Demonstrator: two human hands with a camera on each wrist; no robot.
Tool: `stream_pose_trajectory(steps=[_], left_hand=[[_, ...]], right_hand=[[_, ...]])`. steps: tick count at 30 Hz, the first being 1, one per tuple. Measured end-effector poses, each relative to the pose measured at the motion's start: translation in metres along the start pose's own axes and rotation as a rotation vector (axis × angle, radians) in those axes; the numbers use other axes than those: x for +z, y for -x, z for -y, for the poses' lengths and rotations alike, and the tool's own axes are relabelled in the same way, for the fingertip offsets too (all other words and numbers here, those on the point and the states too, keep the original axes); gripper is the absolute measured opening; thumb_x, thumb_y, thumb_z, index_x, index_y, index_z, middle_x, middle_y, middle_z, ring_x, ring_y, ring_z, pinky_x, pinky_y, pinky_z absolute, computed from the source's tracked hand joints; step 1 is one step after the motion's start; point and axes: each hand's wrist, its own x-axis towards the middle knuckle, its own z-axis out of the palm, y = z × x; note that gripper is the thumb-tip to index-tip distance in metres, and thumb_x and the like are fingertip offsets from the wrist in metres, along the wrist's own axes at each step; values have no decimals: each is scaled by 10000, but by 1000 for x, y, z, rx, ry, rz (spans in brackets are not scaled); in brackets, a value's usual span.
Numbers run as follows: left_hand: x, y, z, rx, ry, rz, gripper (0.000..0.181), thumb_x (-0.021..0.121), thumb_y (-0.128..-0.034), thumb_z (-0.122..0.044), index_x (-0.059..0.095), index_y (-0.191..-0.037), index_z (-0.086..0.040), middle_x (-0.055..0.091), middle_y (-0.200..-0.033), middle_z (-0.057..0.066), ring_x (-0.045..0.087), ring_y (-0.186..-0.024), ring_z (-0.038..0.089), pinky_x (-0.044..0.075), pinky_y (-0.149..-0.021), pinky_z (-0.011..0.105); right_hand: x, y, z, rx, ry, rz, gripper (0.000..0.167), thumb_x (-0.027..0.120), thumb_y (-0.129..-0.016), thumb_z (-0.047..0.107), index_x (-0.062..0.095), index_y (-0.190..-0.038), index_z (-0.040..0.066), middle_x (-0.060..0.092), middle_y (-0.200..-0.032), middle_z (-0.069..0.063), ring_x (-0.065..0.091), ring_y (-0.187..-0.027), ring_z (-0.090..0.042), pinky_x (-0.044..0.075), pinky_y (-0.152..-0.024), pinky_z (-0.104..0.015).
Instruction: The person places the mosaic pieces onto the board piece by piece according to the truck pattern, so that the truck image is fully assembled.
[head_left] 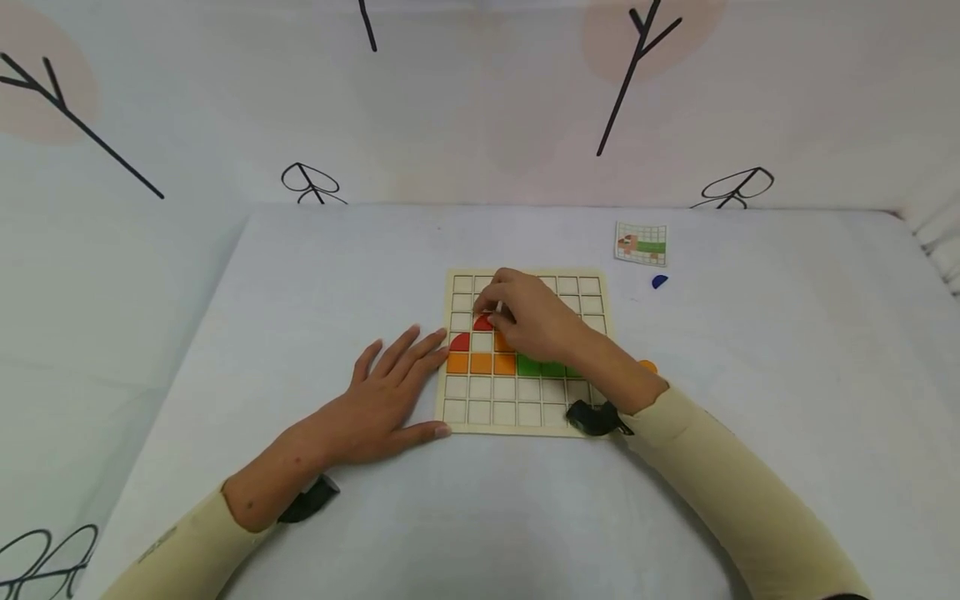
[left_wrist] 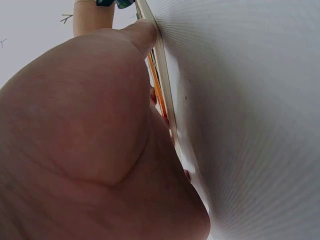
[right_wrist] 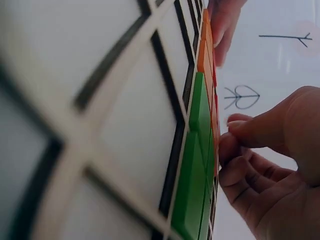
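A cream square grid board (head_left: pixel 491 430) lies on the white table with coloured pieces in its cells. My left hand (head_left: pixel 390 398) rests flat at its left edge, fingers spread, thumb touching the lower left corner. Over the board, my right hand (head_left: pixel 532 317) has curled fingers, thumb and fingertips at a red quarter-circle piece (head_left: pixel 481 323), whose right part they hide. Another red piece (head_left: pixel 460 342) sits lower left. Below run orange squares (head_left: pixel 481 364) and green squares (head_left: pixel 528 367). In the right wrist view, the fingertips (right_wrist: pixel 235 125) meet close to the board surface.
A small picture card (head_left: pixel 641 243) lies beyond the board's upper right, with a blue half-round piece (head_left: pixel 659 282) below it. An orange piece (head_left: pixel 647 366) shows partly behind the right forearm. A patterned cloth (head_left: pixel 480 108) hangs behind the table.
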Motion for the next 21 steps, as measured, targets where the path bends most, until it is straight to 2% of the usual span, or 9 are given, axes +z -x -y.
stream_pose_trajectory(steps=[5,10,16,21], left_hand=[[1,0,-1,-3,2,-3,988,626,-974,-683,180,-1714,-204,-1,-1798,-58,-45,-1651,298,43,-1252,669],[1,0,-1,-6,4,-1,992,633,-973,-678,175,-1715,-206,1,-1797,-60,-43,-1651,298,39,-1256,663],[2,0,0,-4,-5,1,990,626,-976,-682,169,-1715,-208,-7,-1797,-64,-47,-1651,294,44,-1254,664],[2,1,0,-12,-9,-1,988,631,-974,-680,176,-1713,-208,-6,-1797,-63,-48,-1651,294,45,-1256,662]], right_hand=[[-13,14,-2,4,-2,-18,162,649,-1009,-2,784,-1052,77,693,-1060,-40,628,-907,-200,536,-804,-363],[-38,39,-14,34,-42,-50,161,641,-1012,-7,773,-1049,76,722,-1033,-21,620,-846,-183,526,-745,-344],[-67,76,-35,101,3,-175,169,662,-985,-43,770,-1042,73,734,-1018,-13,608,-814,-167,494,-696,-253],[-90,96,-68,197,88,-266,172,665,-985,-26,776,-1068,76,728,-1057,-58,638,-877,-223,469,-716,-193]])
